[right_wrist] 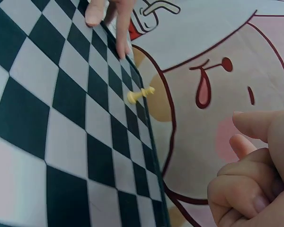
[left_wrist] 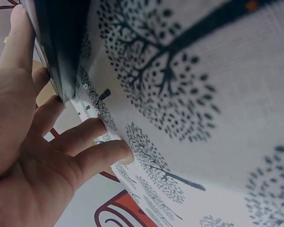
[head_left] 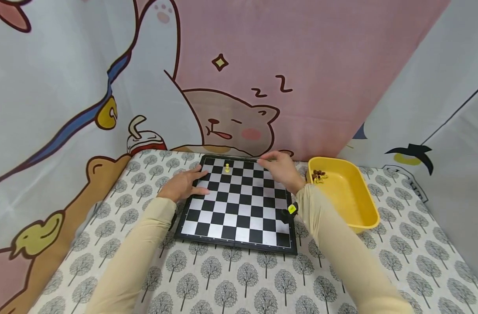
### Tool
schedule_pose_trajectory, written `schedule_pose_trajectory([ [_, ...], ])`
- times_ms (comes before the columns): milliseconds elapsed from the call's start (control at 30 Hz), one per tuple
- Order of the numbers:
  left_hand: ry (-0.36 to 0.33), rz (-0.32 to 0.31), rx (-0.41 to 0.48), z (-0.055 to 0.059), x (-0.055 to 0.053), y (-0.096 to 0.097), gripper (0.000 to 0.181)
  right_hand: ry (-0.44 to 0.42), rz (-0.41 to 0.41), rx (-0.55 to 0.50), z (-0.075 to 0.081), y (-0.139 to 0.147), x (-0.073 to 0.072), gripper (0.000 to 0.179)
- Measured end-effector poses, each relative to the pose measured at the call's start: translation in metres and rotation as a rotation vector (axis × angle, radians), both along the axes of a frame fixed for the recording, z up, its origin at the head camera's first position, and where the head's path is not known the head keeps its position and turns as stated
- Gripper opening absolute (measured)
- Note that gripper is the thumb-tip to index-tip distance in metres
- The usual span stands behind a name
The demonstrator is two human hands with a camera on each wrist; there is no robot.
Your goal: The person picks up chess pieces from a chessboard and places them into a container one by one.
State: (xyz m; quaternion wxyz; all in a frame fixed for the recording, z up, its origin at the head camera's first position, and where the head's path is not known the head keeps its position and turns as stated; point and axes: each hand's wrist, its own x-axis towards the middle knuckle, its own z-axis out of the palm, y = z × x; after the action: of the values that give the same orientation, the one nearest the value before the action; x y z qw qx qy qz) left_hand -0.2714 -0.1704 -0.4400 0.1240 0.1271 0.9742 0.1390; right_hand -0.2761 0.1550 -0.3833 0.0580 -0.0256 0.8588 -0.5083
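Observation:
A black-and-white chessboard (head_left: 235, 209) lies on the cloth. One small pale yellow chess piece (head_left: 227, 168) stands near its far edge, left of the middle; the right wrist view shows the same chess piece (right_wrist: 140, 94). My left hand (head_left: 184, 184) rests at the board's left edge, with spread fingers; in the left wrist view some fingers (left_wrist: 104, 153) reach past the edge toward the cloth. Over the far right part of the board is my right hand (head_left: 280, 168). Several of its fingers (right_wrist: 239, 189) are curled in, and no object shows at its fingertips.
A yellow plastic tub (head_left: 346, 192) stands to the right of the board, with several small brown and yellow chess pieces (head_left: 319, 175) in its far left corner. A tree-patterned cloth (head_left: 207, 279) covers the table. Behind it hangs a cartoon-printed curtain (head_left: 321, 78).

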Motion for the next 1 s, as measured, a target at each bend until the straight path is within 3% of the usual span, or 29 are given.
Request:
schedule_pose_trajectory([
  [533, 0.026, -0.017, -0.032, 0.000, 0.001, -0.001, 0.084, 0.001, 0.073, 0.022, -0.035, -0.055, -0.013, 0.045],
  [733, 0.023, -0.013, -0.042, 0.001, -0.001, -0.001, 0.084, -0.016, 0.052, -0.020, -0.043, -0.072, -0.018, 0.047],
  [1000, 0.014, 0.001, -0.022, 0.002, 0.001, -0.001, 0.084, -0.071, -0.033, -0.110, -0.057, -0.091, -0.027, 0.046],
])
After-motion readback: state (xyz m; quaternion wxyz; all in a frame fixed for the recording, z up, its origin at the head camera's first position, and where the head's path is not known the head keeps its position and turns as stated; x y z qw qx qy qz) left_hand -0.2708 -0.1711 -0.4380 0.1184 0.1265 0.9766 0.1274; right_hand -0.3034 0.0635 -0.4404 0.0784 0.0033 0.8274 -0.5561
